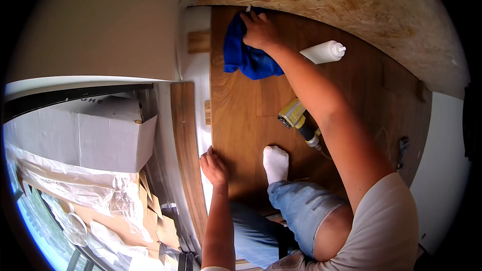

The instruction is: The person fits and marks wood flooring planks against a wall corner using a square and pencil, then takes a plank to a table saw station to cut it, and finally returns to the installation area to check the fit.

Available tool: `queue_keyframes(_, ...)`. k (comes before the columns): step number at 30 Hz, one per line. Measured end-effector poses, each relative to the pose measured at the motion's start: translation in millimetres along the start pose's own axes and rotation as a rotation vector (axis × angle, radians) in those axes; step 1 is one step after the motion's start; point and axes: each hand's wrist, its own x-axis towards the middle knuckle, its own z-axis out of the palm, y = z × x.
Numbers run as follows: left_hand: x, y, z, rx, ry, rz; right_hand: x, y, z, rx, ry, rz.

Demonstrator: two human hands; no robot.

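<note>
My right hand (261, 31) reaches to the far end of the brown wooden floor (233, 115). Its fingers are closed on a bunched blue cloth (257, 64), which lies on the boards by the far wall. Beside that forearm a white squeeze bottle (325, 52) lies on its side, nozzle pointing right. Nearer to me, a yellow and black air nailer (296, 115) rests on the floor, partly behind my right arm. My left hand (215, 168) is at the floor's left edge, its fingers bent and close together. Whatever they hold, if anything, is hidden.
A chipboard panel (326, 0) borders the far side. Left of the floor run a white gap with wood blocks (199, 42) and a loose wood strip (184, 115). A cardboard box (108, 138) and plastic wrapping (85, 183) lie beyond. My socked foot (275, 163) stands near the nailer.
</note>
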Motion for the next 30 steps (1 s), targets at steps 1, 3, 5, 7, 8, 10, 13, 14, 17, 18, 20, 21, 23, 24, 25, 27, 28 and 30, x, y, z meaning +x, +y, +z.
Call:
queue_keyframes(1,-4.3,0.2,-2.1,0.004,-0.007,-0.004,-1.1,2.5,1.0,-0.022,-0.018,-0.002)
queue_keyframes(3,0.4,-0.4,-0.7,-0.002,0.009,0.009,6.4,2.6,-3.9,-0.060,-0.035,0.040)
queue_keyframes(5,16.6,-1.9,5.4,-0.021,0.057,0.040,22.7,3.6,-19.3,-0.091,-0.036,0.124)
queue_keyframes(7,7.1,-1.3,3.8,-0.025,0.040,0.036,16.2,13.9,-20.1,-0.128,-0.120,0.185)
queue_keyframes(8,7.8,-1.1,4.3,-0.030,0.039,0.037,12.5,19.9,-13.4,-0.128,-0.074,0.153)
queue_keyframes(10,7.8,0.2,5.5,-0.028,0.028,0.034,6.1,28.3,-7.3,-0.123,-0.008,0.073)
queue_keyframes(13,8.2,2.5,6.7,-0.009,0.031,0.045,-8.1,31.2,-5.4,-0.128,0.073,-0.128)
queue_keyframes(14,6.8,3.1,4.1,-0.012,0.022,0.035,-18.5,29.9,-2.1,-0.078,0.102,-0.189)
queue_keyframes(17,6.4,3.7,-1.7,-0.020,0.018,0.023,-53.3,7.3,10.9,-0.018,0.064,-0.208)
queue_keyframes(18,7.2,3.3,-2.9,-0.018,0.022,0.017,-64.3,-2.4,15.1,-0.011,0.027,-0.194)
queue_keyframes(20,6.9,0.1,-0.9,-0.027,0.044,0.015,-93.0,-34.5,6.9,0.030,-0.039,-0.140)
queue_keyframes(21,4.3,-4.3,-0.2,-0.023,0.045,0.011,-113.4,-51.2,5.5,0.049,-0.081,-0.110)
queue_keyframes(23,5.1,-6.1,2.0,-0.050,0.068,0.035,-140.9,-67.9,7.6,0.022,-0.017,-0.123)
queue_keyframes(24,5.3,-4.4,-0.2,-0.046,0.064,0.021,-156.3,-78.1,3.1,0.017,-0.045,-0.098)
queue_keyframes(25,7.0,-0.9,-1.3,-0.047,0.063,0.012,-168.9,-83.5,-0.1,0.007,-0.067,-0.071)
queue_keyframes(27,11.2,0.7,0.8,-0.065,0.082,0.011,-182.7,-87.6,11.7,0.021,0.027,-0.097)
queue_keyframes(28,9.0,-2.0,-0.1,-0.070,0.089,0.011,-194.2,-93.5,15.7,0.037,0.038,-0.107)
queue_keyframes(30,8.2,-1.9,-1.0,-0.073,0.115,0.025,-219.6,-98.5,19.2,0.125,0.055,-0.111)
